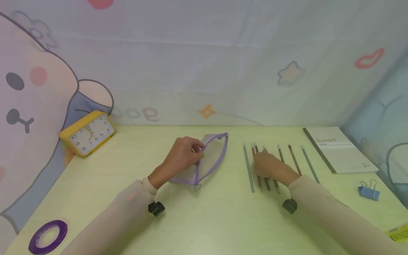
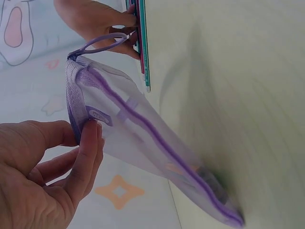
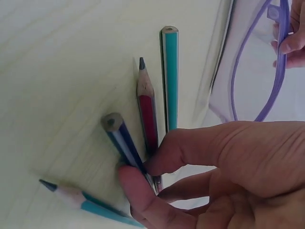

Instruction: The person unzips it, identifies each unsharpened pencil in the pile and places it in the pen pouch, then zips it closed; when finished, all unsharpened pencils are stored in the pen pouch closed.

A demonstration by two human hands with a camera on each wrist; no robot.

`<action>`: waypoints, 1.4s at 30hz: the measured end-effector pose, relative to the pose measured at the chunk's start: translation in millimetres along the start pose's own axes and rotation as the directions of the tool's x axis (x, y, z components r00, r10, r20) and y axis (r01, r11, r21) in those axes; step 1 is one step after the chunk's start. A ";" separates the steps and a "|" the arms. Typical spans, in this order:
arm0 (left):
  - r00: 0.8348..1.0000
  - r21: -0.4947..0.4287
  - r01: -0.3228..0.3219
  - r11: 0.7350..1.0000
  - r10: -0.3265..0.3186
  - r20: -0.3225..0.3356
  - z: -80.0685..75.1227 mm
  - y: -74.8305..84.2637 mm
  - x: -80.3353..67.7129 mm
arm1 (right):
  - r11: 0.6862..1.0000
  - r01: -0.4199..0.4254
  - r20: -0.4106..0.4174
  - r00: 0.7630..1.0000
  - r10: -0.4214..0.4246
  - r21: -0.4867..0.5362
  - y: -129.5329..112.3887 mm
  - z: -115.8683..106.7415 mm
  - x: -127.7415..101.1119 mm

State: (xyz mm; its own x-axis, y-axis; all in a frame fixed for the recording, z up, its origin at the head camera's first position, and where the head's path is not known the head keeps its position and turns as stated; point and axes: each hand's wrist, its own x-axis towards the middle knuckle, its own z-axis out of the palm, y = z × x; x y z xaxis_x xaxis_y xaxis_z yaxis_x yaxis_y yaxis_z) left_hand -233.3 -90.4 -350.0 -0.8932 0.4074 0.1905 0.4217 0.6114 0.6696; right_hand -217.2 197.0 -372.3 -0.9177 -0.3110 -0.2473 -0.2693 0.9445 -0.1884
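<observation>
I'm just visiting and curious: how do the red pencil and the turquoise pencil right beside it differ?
The red pencil is sharpened, its point facing the camera; the turquoise pencil shows a flat end instead. The right hand touches the red pencil with thumb and finger, while the turquoise pencil lies untouched nearer the mesh pouch. Both lie flat and roughly parallel on the table.

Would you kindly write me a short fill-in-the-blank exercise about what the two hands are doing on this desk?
1. The left hand holds the rim of a mesh pouch trimmed in ____.
2. The right hand pinches a ____ from the row.
3. The yellow ____ stands at the desk's far left.
4. The binder clip is ____.

Missing words: purple; pencil; clock; blue
</observation>
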 end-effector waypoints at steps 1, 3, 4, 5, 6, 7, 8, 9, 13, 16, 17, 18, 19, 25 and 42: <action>1.000 0.002 0.002 1.000 -0.002 0.001 0.1 -0.1 -0.2 | 1.000 -0.004 0.007 1.000 0.004 0.025 1.9 1.0 1.1; 1.000 0.001 0.004 1.000 -0.004 0.004 0.4 -0.2 -0.7 | 0.997 -0.020 0.018 1.000 0.018 0.073 5.8 2.2 2.6; 1.000 0.001 0.003 1.000 -0.003 0.005 0.3 -0.2 -0.9 | 0.995 -0.029 0.024 0.999 0.027 0.094 7.4 1.7 3.0; 1.000 0.001 0.003 1.000 -0.003 0.005 0.2 -0.3 -0.9 | 0.992 -0.038 0.027 0.999 0.035 0.118 8.7 0.3 3.0; 1.000 -0.001 0.001 1.000 -0.001 0.005 0.0 -0.3 -1.1 | 0.988 -0.044 0.022 0.999 0.041 0.147 10.2 -1.5 3.0; 1.000 -0.005 -0.001 1.000 0.001 0.003 -0.2 -0.4 -1.1 | 0.983 -0.049 0.018 0.999 0.046 0.177 11.9 -4.2 3.1; 1.000 -0.010 -0.001 1.000 0.001 0.002 -0.5 -0.5 -1.2 | 0.977 -0.057 0.010 0.998 0.056 0.205 13.3 -7.4 3.1; 1.000 -0.014 -0.002 1.000 0.002 0.001 -0.9 -0.4 -1.3 | 0.969 -0.066 0.005 0.998 0.067 0.240 15.1 -10.6 3.1; 1.000 -0.020 -0.003 1.000 0.003 -0.002 -2.2 -0.5 -1.2 | 0.876 -0.089 0.002 0.995 0.100 0.474 23.8 -22.1 2.3; 1.000 -0.022 0.000 1.000 0.000 -0.001 -2.8 -0.3 -1.3 | 0.752 -0.059 0.012 0.998 0.068 0.657 30.5 -27.2 0.6; 1.000 -0.024 0.002 1.000 -0.002 0.000 -2.9 -0.3 -1.3 | 0.707 -0.047 0.016 0.999 0.050 0.705 32.2 -28.4 0.2; 1.000 -0.027 0.005 1.000 -0.005 0.000 -3.0 -0.3 -1.3 | 0.672 -0.034 0.018 0.999 0.031 0.740 33.3 -29.2 -0.3; 1.000 -0.028 0.008 1.000 -0.008 0.000 -3.0 -0.5 -1.3 | 0.622 -0.028 0.025 1.000 0.014 0.783 33.9 -30.1 -0.5; 1.000 -0.018 0.006 1.000 -0.006 -0.002 -2.6 -1.1 0.0 | 0.230 -0.040 0.066 0.992 -0.105 0.972 15.7 -35.5 -4.7; 1.000 0.015 0.002 1.000 -0.002 0.005 -1.0 -2.2 5.1 | 0.499 -0.009 0.161 0.952 -0.262 0.866 -58.3 -13.6 46.0</action>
State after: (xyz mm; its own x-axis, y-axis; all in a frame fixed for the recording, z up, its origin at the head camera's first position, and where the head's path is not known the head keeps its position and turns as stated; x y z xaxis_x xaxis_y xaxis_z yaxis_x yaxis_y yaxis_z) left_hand -238.9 -90.3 -349.7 -0.8933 0.4094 0.1853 0.4220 0.6223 0.6593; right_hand -247.7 129.0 -359.8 -0.7558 -0.5603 -0.3388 0.1269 0.3823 -0.9153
